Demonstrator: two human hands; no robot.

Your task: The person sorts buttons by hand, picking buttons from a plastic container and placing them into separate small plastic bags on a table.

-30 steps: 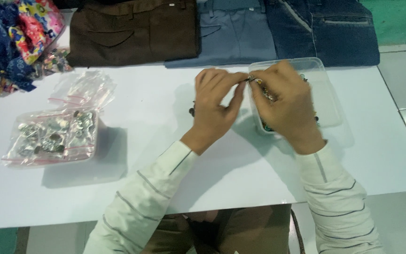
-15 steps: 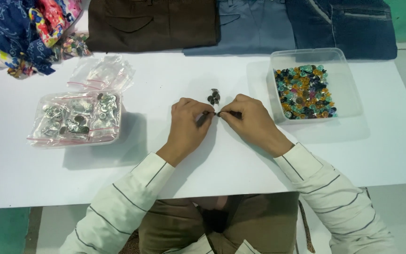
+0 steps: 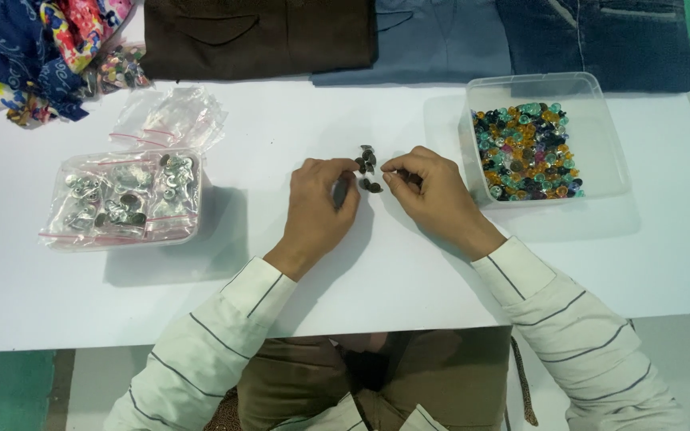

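Since before, your hands parted slightly; left hand (image 3: 319,199) and right hand (image 3: 429,191) seemingly pinch small dark beads (image 3: 367,169); keep fingertips steady.

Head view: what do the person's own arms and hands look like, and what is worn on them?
Both arms wear long off-white sleeves with thin dark widely spaced stripes and buttoned cuffs at the wrist. The left hand and right hand are bare: no gloves, rings or watch show.
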